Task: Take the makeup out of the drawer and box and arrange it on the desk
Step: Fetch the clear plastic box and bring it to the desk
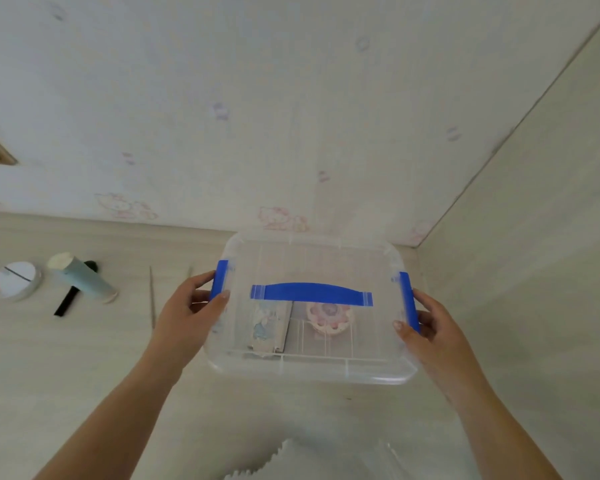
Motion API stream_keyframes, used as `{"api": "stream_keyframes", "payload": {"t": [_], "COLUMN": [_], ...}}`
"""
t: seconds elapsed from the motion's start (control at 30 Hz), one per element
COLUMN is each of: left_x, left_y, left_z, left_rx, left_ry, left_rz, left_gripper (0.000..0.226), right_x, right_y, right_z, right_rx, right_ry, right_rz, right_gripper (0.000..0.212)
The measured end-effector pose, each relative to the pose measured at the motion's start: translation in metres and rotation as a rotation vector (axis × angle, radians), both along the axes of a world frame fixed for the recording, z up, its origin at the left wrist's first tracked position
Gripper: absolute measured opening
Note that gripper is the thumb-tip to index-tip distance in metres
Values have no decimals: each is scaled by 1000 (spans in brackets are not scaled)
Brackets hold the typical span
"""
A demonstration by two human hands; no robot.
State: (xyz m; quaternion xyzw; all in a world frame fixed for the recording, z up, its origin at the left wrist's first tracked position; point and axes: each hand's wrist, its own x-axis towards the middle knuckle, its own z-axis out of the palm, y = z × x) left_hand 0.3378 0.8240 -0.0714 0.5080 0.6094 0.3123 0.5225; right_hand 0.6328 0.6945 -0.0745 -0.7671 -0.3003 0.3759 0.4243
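Two bare forearms are showing from the lower corners of the view — no sleeves are covering them up to the frame's edge. The left hand and right hand are wearing no rings, watches or bracelets — the fingernails are showing short, plain and unpainted.

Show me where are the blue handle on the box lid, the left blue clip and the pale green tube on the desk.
blue handle [310,294], head view, middle of the bar.
left blue clip [219,279], head view, its outer face.
pale green tube [84,278], head view, middle of its body.
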Motion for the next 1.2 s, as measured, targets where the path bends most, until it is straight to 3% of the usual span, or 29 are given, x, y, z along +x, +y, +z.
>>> {"api": "stream_keyframes", "payload": {"t": [0.37,0.63,0.77,0.97,1.03,1.2], "left_x": [-1,-5,-3,-3,-4,-14], "left_y": [2,4,5,4,2,1], "left_z": [11,13,15,14,11,-13], "left_rx": [25,164,252,284,262,72], "left_ry": [184,495,639,689,647,379], "left_rz": [-53,-106,-162,-190,-151,-65], "left_gripper": [23,25,27,22,31,47], "right_x": [2,1,-2,-4,-2,5], "right_y": [3,4,5,9,10,5], "right_z": [1,14,15,12,13,-1], "right_rx": [-23,-138,-185,-239,-246,-237], "right_ry": [2,-424,-586,-716,-688,-336], "right_rz": [-49,94,141,174,157,-4], "right_gripper": [35,19,37,41,41,37]}}
